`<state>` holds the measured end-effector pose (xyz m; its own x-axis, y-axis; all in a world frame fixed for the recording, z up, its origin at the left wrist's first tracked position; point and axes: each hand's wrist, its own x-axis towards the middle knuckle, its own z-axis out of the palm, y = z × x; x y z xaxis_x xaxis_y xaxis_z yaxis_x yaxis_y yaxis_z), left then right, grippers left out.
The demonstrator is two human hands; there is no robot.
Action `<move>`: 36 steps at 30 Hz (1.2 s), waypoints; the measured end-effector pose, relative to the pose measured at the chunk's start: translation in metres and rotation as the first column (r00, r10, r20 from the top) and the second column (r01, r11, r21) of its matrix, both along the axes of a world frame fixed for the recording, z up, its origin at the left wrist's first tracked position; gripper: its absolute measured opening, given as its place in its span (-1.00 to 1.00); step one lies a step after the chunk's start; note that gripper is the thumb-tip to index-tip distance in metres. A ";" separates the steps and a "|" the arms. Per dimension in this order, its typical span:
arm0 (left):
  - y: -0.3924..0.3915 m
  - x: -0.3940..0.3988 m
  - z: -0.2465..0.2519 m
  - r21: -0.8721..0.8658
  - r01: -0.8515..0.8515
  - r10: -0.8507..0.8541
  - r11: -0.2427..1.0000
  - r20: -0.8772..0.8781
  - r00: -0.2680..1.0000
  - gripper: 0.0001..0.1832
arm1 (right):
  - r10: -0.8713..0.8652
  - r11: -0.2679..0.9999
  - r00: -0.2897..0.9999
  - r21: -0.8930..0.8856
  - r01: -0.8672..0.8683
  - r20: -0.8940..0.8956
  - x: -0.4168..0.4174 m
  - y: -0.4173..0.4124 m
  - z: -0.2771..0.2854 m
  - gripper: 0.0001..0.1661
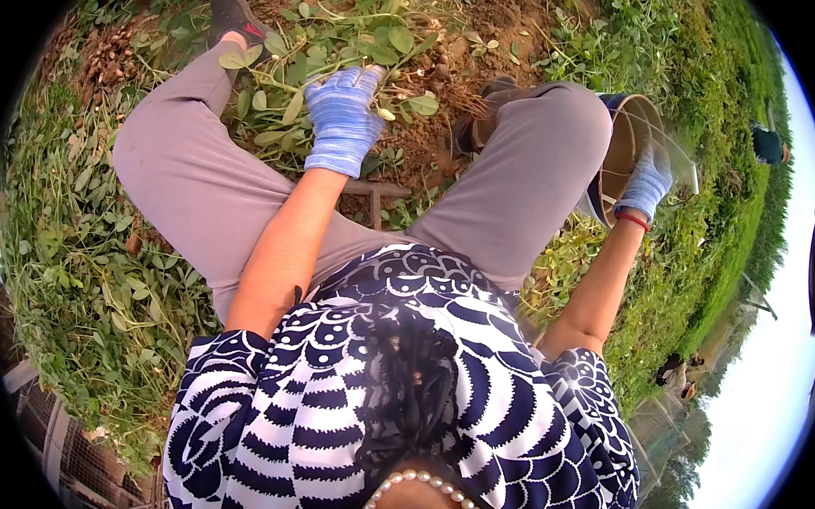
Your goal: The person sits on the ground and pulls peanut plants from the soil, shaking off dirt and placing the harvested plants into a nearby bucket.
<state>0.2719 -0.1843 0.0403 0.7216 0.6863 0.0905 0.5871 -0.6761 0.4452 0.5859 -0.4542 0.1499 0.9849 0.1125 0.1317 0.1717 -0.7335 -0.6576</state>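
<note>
My left hand [345, 121], in a blue-and-white knit glove, has its fingers curled around the stems of a leafy peanut plant [388, 42] between my spread legs. Pale pods hang near those fingers, and the fingertips are partly hidden by leaves. On the other side, my right hand [647, 174] wears a matching glove and reaches into the mouth of a bucket [624, 127] beside my right knee. Its fingers are blurred, so whether they hold anything is unclear. The bucket is tilted, with a wire handle and a white grip [694, 178].
Part of a low seat frame [376, 188] shows beneath me. Peanut pods [111, 62] lie in a heap near my left foot. A metal mesh frame [45, 423] stands at lower left. Other people [768, 142] are farther off in the green field [717, 265].
</note>
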 end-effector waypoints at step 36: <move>0.013 -0.010 -0.002 0.111 -0.021 -0.016 0.994 0.322 0.946 -0.53 | 0.861 0.331 0.401 -0.254 -0.909 -0.313 -0.116 0.265 -0.042 -0.70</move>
<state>0.2618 -0.1717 0.0378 0.6395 0.6600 0.3942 0.4264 -0.7312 0.5325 0.4694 -0.1894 0.1082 0.2778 0.9359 -0.2167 0.8112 -0.3494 -0.4690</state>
